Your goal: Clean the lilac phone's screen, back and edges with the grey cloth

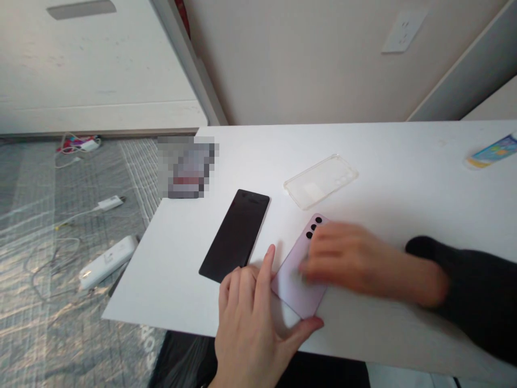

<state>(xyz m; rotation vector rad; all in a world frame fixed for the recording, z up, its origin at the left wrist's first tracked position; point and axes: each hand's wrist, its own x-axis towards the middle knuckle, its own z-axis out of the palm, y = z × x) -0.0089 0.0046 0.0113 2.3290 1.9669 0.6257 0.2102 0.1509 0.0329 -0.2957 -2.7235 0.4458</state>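
A pale lilac phone [291,277] lies back-up on the white table [383,178], its camera lenses toward the far end. My left hand [254,318] steadies its near end, with the forefinger along the left edge and the thumb at the bottom corner. My right hand [355,261], blurred by motion, lies across the phone's upper right side; its fingers are smeared. A black phone [236,234] lies screen-up just left of the lilac one. A clear phone case [321,180] rests beyond them, untouched.
A blurred-out card or object [188,167] sits at the table's far left corner. A coloured tube [495,151] lies at the far right. On the floor to the left are a white power bank [107,262], chargers and cables [107,203]. A wall socket [404,29] is above.
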